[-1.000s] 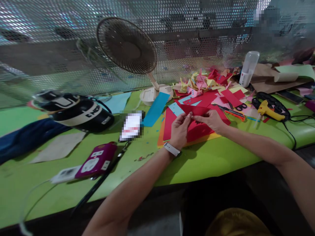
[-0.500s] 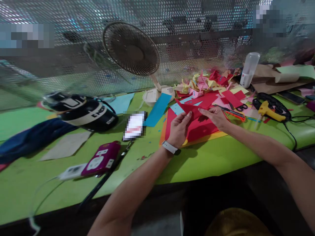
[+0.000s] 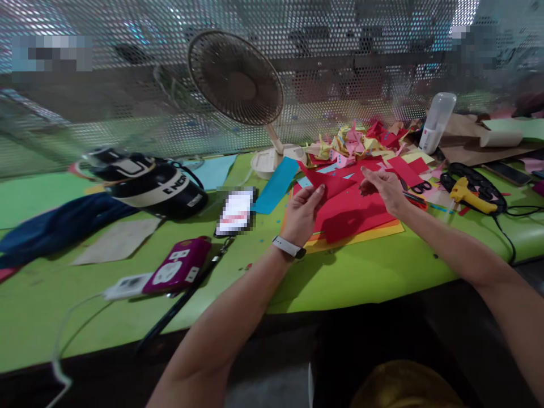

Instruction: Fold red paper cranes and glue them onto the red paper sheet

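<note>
My left hand (image 3: 302, 214) pinches a folded piece of red paper (image 3: 334, 186) between thumb and fingers, holding it above a stack of red sheets (image 3: 355, 218). Orange-yellow paper (image 3: 361, 239) shows under the stack's near edge. To the right of the folded paper, my right hand (image 3: 387, 190) is apart from it, its fingers loosely bent and nothing visible in them. Beyond the stack lies a heap of small folded paper pieces (image 3: 352, 141) in yellow, pink and red. Black-handled scissors (image 3: 420, 187) rest past my right hand.
A yellow glue gun (image 3: 470, 195) lies at the right, its cord trailing over the table edge. A desk fan (image 3: 236, 79) and a clear-topped bottle (image 3: 437, 122) stand at the back. Leftward are a phone (image 3: 236, 209), a purple power bank (image 3: 181, 263) and a black flask (image 3: 157, 187).
My right hand has let go of the folded red paper and drawn away to the right. The left hand still holds the paper. The whole view has shifted slightly.
</note>
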Demonstrator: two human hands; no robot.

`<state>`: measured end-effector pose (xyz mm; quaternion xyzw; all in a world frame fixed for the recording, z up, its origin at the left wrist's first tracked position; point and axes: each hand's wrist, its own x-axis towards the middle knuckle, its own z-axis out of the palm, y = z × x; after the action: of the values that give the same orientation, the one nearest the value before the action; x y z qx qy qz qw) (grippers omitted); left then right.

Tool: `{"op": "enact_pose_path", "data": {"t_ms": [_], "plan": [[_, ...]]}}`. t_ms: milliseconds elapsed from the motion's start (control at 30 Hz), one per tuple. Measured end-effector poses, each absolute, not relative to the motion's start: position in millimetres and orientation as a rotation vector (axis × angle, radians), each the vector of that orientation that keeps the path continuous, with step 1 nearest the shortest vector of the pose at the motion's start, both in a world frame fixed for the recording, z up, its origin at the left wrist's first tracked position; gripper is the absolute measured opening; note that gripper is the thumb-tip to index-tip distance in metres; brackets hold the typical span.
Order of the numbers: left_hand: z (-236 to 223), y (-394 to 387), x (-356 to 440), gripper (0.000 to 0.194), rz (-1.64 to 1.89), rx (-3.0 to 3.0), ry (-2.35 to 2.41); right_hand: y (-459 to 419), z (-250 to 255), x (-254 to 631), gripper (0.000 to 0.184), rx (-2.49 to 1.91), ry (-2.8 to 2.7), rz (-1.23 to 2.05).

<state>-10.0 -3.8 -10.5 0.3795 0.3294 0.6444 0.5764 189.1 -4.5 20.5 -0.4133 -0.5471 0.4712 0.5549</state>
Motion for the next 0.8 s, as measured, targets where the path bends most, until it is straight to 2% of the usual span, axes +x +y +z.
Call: {"op": "enact_pose_path", "data": {"t_ms": [300,467,800], "plan": [[-9.1,-7.3,-13.7,0.036,1.367,1.022,0.858,-5.1,24.4,191.0,0.037,-1.021,-1.681,1.213],[-3.5,-10.8,-16.6,0.042,1.055,1.052,0.861,-3.6,21.7,191.1,0.037,-1.06,-1.745,1.119],[-5.2,-14.6,-17.7,0.027,0.987,1.2,0.939,-7.8,14.0,184.4,0.041,-1.092,-1.81,1.096]]}}
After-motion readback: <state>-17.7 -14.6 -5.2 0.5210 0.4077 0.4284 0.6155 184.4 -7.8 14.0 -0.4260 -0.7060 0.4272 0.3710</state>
